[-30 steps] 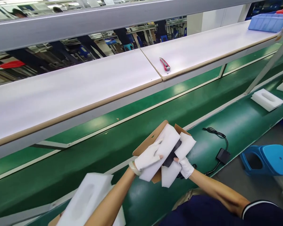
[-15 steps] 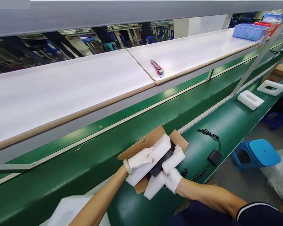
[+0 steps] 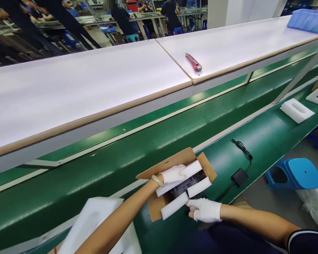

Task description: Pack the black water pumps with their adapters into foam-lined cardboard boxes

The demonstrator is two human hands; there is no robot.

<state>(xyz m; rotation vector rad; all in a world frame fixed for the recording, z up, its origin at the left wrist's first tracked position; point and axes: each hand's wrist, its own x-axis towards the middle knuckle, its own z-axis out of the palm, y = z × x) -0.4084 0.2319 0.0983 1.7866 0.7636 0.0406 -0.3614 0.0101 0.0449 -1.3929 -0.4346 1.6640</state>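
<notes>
Head view: you have an open brown cardboard box tilted on the near green work surface, with both hands at it.
Foam: the long white foam strip lies along the far inner side; two short white foam blocks stand end to end along the near side.
Dark item: a black object sits in the box between the foam rows; its details are too dim to tell.
Left glove: your left hand, in a white fingertip-less glove, lies over the long strip, fingers stretched along it; you may be pressing or pinching, I cannot tell which.
Right glove: your right hand, gloved alike, is at the near edge, fingers half bent beside the short blocks; I cannot tell whether they grip anything.
Just changed: half a second ago the foam stuck up askew and your right hand was up against the short blocks; now the pieces line both long sides, and that hand sits lower. The black object therefore looks better bedded, in my judgement.
Cable: a black power adapter with its cord lies right of the box, apart from it.
Knife: a red-and-grey utility knife rests on the white shelf beyond.
</notes>
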